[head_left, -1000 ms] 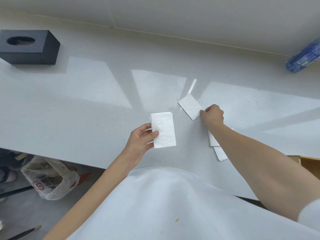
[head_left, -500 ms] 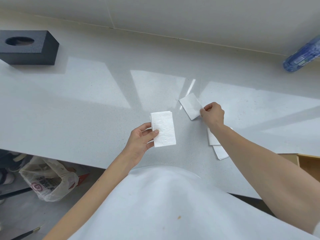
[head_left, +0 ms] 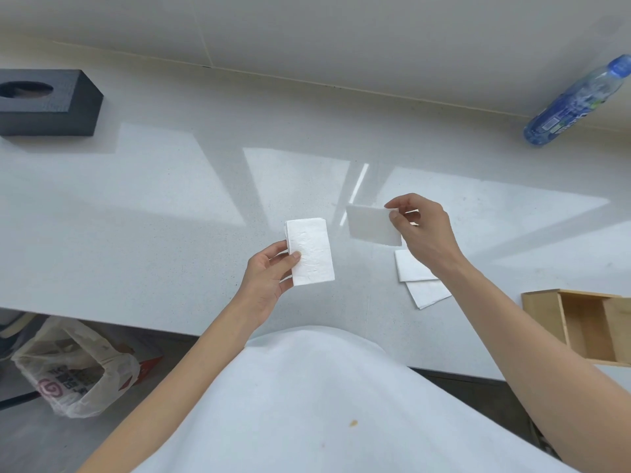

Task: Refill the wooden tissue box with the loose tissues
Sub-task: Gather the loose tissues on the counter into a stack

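My left hand [head_left: 266,278] grips a small stack of folded white tissues [head_left: 310,256] by its lower left corner, above the white counter. My right hand [head_left: 423,230] pinches one folded tissue [head_left: 372,225] by its right edge, lifted off the counter and just right of the stack. Two more folded tissues [head_left: 418,278] lie overlapping on the counter below my right wrist. The open wooden tissue box [head_left: 587,326] sits at the counter's front edge on the far right, partly cut off by the frame.
A dark tissue box cover with an oval slot [head_left: 44,104] stands at the far left. A blue plastic bottle [head_left: 577,100] lies at the back right by the wall. Below the counter edge, a plastic bag [head_left: 71,367] sits on the floor.
My right hand has picked the single tissue up off the counter and turned it toward the stack. My left hand has stayed put with the stack.
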